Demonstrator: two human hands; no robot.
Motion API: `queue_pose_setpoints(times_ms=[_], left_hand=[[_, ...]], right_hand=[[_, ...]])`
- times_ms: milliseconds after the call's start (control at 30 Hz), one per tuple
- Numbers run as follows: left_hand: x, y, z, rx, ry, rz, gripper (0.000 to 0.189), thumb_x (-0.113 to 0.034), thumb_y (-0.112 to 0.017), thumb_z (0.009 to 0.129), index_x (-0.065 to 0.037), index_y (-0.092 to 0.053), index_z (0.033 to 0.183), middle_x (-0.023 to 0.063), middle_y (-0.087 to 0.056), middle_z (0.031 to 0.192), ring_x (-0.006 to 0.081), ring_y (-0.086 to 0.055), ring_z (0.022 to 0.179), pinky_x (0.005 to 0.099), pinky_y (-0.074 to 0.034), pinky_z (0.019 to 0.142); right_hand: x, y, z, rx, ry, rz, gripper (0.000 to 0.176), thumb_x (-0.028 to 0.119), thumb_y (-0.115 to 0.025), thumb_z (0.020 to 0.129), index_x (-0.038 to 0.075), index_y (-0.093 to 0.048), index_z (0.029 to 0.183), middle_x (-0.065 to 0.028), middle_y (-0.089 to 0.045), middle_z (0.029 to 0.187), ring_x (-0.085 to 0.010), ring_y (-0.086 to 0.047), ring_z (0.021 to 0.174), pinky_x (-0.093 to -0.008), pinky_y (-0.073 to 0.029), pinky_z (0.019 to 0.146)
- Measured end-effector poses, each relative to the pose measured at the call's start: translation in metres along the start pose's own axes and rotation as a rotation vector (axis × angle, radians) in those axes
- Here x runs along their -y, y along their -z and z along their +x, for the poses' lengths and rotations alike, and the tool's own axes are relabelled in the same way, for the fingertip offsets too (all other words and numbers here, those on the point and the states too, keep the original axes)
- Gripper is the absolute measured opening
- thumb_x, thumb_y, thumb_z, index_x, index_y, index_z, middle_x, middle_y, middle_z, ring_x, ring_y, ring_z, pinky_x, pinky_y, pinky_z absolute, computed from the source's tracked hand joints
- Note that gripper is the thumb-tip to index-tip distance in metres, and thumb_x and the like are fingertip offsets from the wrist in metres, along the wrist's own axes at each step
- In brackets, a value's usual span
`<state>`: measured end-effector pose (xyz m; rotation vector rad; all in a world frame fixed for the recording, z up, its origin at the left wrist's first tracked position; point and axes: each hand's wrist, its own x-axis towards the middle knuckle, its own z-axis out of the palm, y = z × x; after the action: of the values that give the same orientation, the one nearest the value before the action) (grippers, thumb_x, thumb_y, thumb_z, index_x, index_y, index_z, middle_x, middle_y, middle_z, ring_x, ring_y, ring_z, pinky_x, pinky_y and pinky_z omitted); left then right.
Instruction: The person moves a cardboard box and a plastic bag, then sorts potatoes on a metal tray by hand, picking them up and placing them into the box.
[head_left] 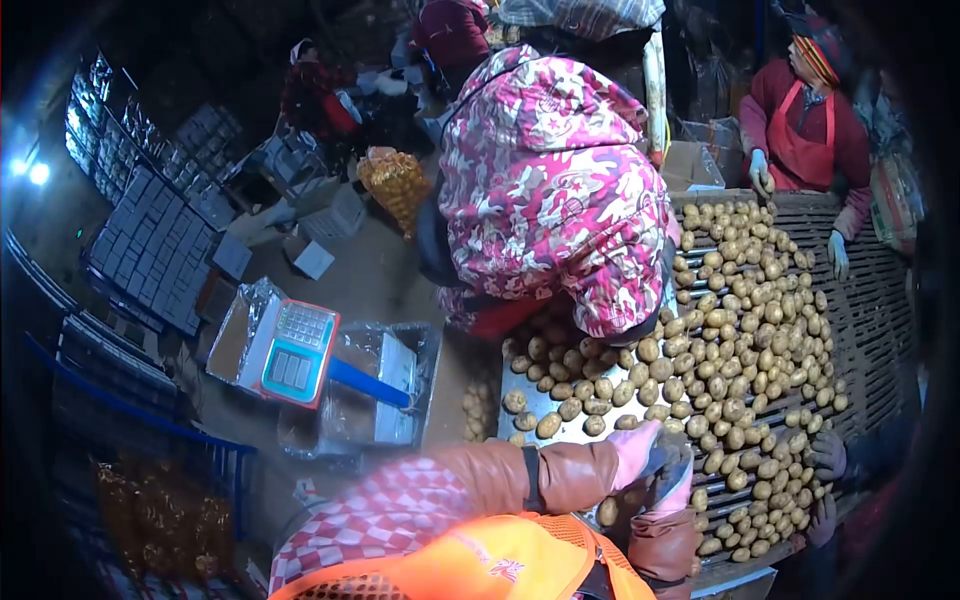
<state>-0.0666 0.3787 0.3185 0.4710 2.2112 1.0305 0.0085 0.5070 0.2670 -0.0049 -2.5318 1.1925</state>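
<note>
My left hand [634, 452], in a pink and dark glove, reaches in from the left over the potatoes [762, 370]. Close against it is my right hand [676, 484], gloved alike, at the near side of the slatted sorting table [868, 300]. Both wrists are in brown leather-like sleeves. The dark finger parts of the two gloves meet and overlap, so I cannot make out how the fingers are bent or whether a potato is between them. Loose potatoes lie around both hands, on the slats and on the pale metal tray [530, 398].
A person in a pink camouflage jacket [560, 180] bends over the tray's far side. Across the table stands a person in a red apron [803, 140]; another person's gloved hands [828, 456] are at right. A scale [300, 350], cartons and a netted potato sack [394, 188] stand left.
</note>
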Motion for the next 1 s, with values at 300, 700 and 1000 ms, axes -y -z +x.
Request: queue_pose_setpoints(times_ms=[300, 700, 1000], left_hand=[[0.013, -0.037, -0.003, 0.226, 0.012, -0.43, 0.034, -0.022, -0.061, 0.097, -0.007, -0.055, 0.127, 0.0216, -0.069, 0.11, 0.0367, -0.067, 0.101, 0.0436, -0.052, 0.087], [-0.02, 0.002, 0.001, 0.217, 0.137, -0.685, 0.04, -0.045, -0.062, 0.098, -0.009, -0.059, 0.082, -0.0005, -0.049, 0.068, 0.0109, -0.047, 0.058, 0.0306, -0.041, 0.048], [-0.023, -0.012, -0.022, 0.317, 0.129, -0.611, 0.038, -0.042, -0.058, 0.1, -0.01, -0.066, 0.118, 0.0012, -0.066, 0.084, 0.0143, -0.059, 0.068, 0.0327, -0.046, 0.056]], right_hand=[[-0.034, -0.03, -0.051, -0.229, -0.682, 0.852, 0.015, 0.015, -0.068, 0.088, 0.001, -0.062, 0.088, -0.0069, -0.063, 0.075, -0.0229, -0.061, 0.059, -0.0371, -0.048, 0.05], [0.024, 0.05, -0.037, -0.37, -0.607, 1.296, 0.054, 0.031, -0.052, 0.102, 0.009, -0.041, 0.15, -0.0151, -0.042, 0.15, -0.0261, -0.05, 0.132, -0.0416, -0.043, 0.11], [0.015, 0.027, -0.061, -0.187, -0.421, 0.726, 0.062, -0.003, -0.073, 0.083, 0.0, -0.049, 0.14, -0.0092, -0.061, 0.129, -0.0186, -0.06, 0.116, -0.0313, -0.051, 0.096]])
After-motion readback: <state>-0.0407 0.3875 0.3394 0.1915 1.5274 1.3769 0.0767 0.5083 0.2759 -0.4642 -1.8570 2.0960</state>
